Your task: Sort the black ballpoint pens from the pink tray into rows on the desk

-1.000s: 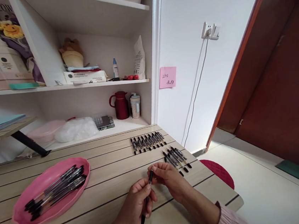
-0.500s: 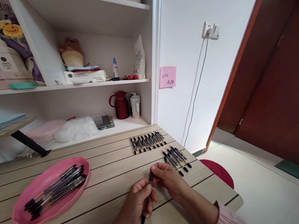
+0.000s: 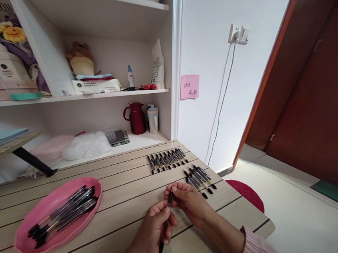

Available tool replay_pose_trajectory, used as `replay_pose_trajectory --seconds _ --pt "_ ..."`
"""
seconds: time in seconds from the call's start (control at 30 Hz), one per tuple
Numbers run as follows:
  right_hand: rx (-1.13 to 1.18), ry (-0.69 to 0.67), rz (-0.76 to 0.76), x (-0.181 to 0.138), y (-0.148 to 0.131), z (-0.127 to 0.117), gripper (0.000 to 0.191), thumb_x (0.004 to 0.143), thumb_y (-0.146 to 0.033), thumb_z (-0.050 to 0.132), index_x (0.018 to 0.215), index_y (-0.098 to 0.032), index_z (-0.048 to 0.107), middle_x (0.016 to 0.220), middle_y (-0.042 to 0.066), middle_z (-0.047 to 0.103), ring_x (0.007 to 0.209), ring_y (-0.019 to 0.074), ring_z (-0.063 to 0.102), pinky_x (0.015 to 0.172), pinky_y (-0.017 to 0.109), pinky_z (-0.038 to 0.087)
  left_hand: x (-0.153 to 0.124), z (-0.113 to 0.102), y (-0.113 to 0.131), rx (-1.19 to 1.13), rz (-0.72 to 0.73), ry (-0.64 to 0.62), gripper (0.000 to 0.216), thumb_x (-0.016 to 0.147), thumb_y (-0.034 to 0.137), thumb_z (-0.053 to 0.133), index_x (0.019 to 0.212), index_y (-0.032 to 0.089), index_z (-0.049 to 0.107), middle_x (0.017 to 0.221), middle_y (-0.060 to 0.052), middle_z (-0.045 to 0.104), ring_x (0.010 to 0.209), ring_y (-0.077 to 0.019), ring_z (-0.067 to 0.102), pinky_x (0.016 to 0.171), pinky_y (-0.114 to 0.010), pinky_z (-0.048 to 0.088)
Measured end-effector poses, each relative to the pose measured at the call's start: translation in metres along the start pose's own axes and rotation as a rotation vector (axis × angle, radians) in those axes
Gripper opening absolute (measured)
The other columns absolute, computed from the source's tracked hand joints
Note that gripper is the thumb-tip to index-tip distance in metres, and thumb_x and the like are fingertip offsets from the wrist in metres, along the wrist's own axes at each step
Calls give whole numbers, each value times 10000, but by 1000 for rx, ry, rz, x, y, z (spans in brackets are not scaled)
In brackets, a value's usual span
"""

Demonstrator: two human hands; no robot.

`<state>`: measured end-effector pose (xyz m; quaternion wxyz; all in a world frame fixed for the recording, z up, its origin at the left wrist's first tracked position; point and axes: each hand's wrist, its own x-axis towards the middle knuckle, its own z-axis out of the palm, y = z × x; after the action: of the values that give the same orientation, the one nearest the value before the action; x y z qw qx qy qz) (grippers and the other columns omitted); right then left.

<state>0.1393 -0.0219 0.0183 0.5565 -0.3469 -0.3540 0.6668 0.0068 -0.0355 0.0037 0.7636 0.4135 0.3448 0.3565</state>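
Observation:
A black pen [image 3: 165, 226] slants between my hands above the front of the table, its dark end pointing down toward me. Fingers of my left hand [image 3: 156, 229] wrap its barrel. At the upper end, my right hand [image 3: 186, 202] pinches the tip between thumb and fingers; the exact contact is partly covered. Just beyond my right hand lies a small group of pens [image 3: 199, 179] side by side. Farther back, several more pens [image 3: 167, 159] form a tight row. On the left, a pink scalloped tray [image 3: 22, 238] holds a heap of similar pens [image 3: 63, 214].
The slatted wooden table [image 3: 122, 200] ends at a rounded right corner, with a red round seat [image 3: 248, 194] below. Behind it are white shelves with a red jug [image 3: 137, 118], a cup [image 3: 153, 119] and a clear plastic bag [image 3: 86, 146]. A pink note [image 3: 189, 87] sticks to the wall.
The fingers of my right hand have shifted slightly at the pen's upper end, spreading a little to the left. My left hand keeps its hold, and the laid-out pens have not moved.

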Motion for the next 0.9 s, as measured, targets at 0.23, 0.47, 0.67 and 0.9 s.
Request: replay_pose_trajectory --seconds 0.23,0.47,0.67,0.9 --pt "-41 35 47 1 3 -4 329 630 -439 681 693 -127 600 572 11 588 487 74 475 539 221 379 -1 1 1 2 -5 20 257 706 346 588 887 176 526 552 58 521 307 -13 315 327 -153 172" --pt "59 -7 -5 4 4 -6 311 601 -396 709 744 -137 614 750 61 637 609 121 554 502 214 383 -2 0 2 15 -12 -41 228 738 347 554 884 177 519 552 57 519 297 -9 283 325 -156 142" --pt "141 111 -84 10 -2 -13 312 599 -373 717 824 -183 613 802 36 633 766 147 585 589 235 433 -2 -1 0 28 -21 -42 280 745 354 544 948 163 520 561 48 527 301 -12 290 324 -162 145" --pt "-363 348 -182 2 -25 -40 299 616 -344 669 844 -154 633 644 18 603 621 141 555 560 260 405 -3 -1 2 9 -39 -23 302 758 319 533 1007 148 521 564 44 522 312 -14 298 328 -169 147"
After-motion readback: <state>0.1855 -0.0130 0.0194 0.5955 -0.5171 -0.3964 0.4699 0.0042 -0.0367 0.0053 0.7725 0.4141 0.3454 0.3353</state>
